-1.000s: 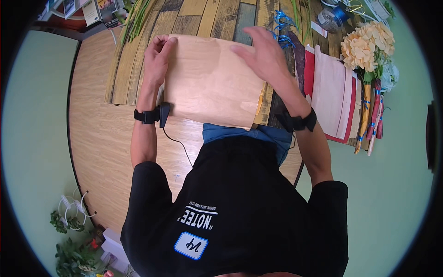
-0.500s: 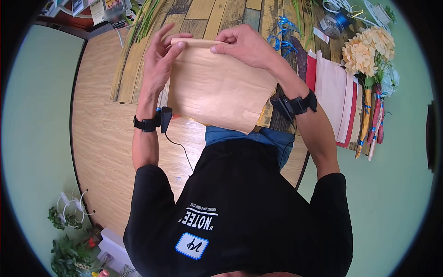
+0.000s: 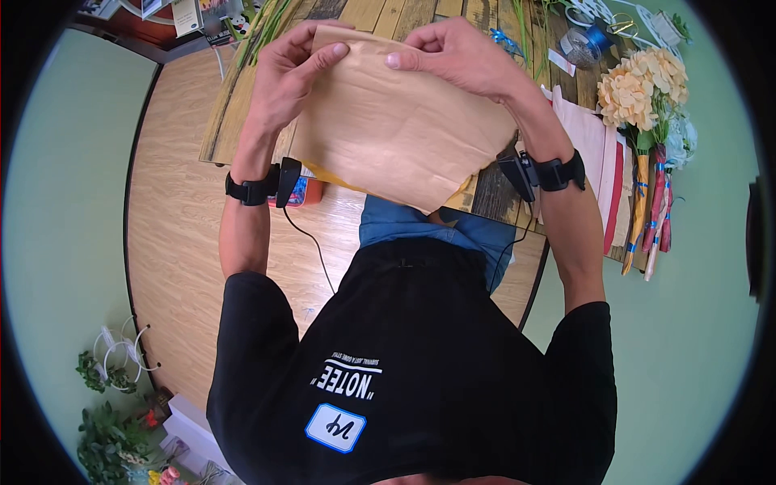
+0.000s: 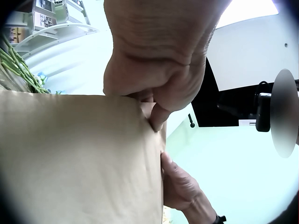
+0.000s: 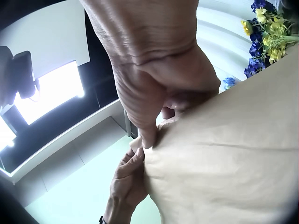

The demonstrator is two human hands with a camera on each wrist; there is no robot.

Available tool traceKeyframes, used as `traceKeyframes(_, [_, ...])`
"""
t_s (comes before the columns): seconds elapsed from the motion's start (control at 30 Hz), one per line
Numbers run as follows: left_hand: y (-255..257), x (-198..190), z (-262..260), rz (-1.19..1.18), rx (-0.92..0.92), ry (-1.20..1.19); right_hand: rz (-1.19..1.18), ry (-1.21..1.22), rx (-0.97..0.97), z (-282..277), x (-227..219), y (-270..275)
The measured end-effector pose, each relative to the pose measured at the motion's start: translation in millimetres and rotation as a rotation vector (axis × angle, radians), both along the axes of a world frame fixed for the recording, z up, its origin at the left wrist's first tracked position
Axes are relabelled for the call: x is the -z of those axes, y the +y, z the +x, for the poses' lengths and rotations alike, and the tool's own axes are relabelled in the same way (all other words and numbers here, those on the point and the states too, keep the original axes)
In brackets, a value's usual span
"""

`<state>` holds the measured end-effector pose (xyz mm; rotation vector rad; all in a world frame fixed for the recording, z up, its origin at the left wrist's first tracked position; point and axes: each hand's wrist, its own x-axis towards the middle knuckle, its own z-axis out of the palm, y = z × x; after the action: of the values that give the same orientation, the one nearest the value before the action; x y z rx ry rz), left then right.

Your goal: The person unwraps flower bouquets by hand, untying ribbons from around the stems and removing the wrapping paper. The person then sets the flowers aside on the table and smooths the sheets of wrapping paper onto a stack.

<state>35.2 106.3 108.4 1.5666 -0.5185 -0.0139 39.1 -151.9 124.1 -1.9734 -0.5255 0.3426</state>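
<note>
A large sheet of brown wrapping paper (image 3: pixel 404 121) hangs tilted between both hands, over the table's near edge. My left hand (image 3: pixel 287 73) pinches its far left corner, thumb on the near side and fingers behind. Along the same far edge, my right hand (image 3: pixel 461 61) pinches the paper between thumb and curled fingers. A strip of yellow (image 3: pixel 327 175) shows along the sheet's lower edge. In the left wrist view the paper (image 4: pixel 79 158) fills the lower left; in the right wrist view the left hand (image 5: pixel 125 182) appears beyond its edge. Both hands' fingertips are partly hidden behind the paper.
Pink and red sheets (image 3: pixel 586 133) lie stacked at the table's right. Cream flowers (image 3: pixel 643 85) and wrapped stems (image 3: pixel 641 198) lie beyond them. A blue ribbon spool (image 3: pixel 596 36) and green stems (image 3: pixel 271 31) sit farther back. An orange box (image 3: pixel 311 192) shows below the table edge.
The paper's far edge, flat on the table at first, has been curled up and raised away from me. My right hand has gone from hovering over the sheet to pinching its edge.
</note>
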Motion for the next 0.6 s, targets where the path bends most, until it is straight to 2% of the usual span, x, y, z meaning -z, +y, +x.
traceKeyframes(0.07, [0,-2,-2,-0.002,-0.007,-0.019,0.004,-0.022,0.001,-5,-9,-5])
traceKeyframes(0.13, [-1,-1,3,0.131,0.027,-0.010,-0.071,-0.182,0.160,-14,-30,-9])
traceKeyframes(0.17, [0,2,4,0.126,0.025,-0.018,-0.076,-0.190,0.158,-15,-36,-14])
traceKeyframes(0.23, [7,15,7,0.250,0.138,0.144,-0.092,-0.200,0.367,-19,-46,-27])
traceKeyframes(0.3, [16,36,11,0.300,0.140,0.199,-0.098,-0.249,0.365,-15,-44,-48])
traceKeyframes(0.37, [19,63,14,0.140,0.145,0.339,0.206,-0.237,0.465,-8,-18,-66])
traceKeyframes(0.4, [17,71,10,-0.018,0.156,0.431,0.242,-0.184,0.507,-4,-7,-75])
traceKeyframes(0.43, [16,79,11,-0.025,0.157,0.423,0.236,-0.193,0.505,-1,5,-76])
traceKeyframes(0.5, [18,92,10,-0.162,0.138,0.479,0.504,0.015,0.631,4,31,-74])
traceKeyframes(0.57, [25,89,16,-0.211,0.081,0.467,0.511,0.063,0.629,8,43,-70])
traceKeyframes(0.6, [29,89,19,-0.253,0.030,0.462,0.607,0.152,0.633,7,47,-66])
